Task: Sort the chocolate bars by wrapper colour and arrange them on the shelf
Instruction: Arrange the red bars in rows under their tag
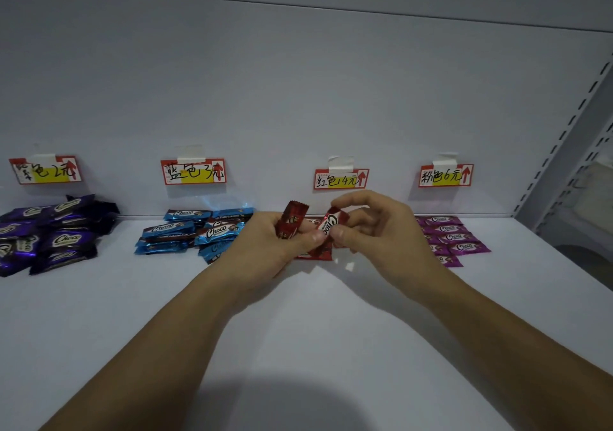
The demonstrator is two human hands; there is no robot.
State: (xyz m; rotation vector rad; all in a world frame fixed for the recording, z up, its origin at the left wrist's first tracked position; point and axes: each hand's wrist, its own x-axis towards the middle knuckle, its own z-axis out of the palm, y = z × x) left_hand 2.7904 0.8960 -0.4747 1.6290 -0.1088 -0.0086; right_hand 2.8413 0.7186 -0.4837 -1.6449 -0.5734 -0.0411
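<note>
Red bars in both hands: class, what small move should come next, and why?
Probably lower the red bar pinched by the right hand onto the red pile under the 红色 label. The left hand holds a second red bar just above that pile; purple bars, blue bars and pink bars lie in separate groups.

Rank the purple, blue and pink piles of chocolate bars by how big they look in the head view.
1. purple pile, cut off at the frame's left edge
2. blue pile
3. pink pile, partly hidden by the right hand, so unsure
</note>
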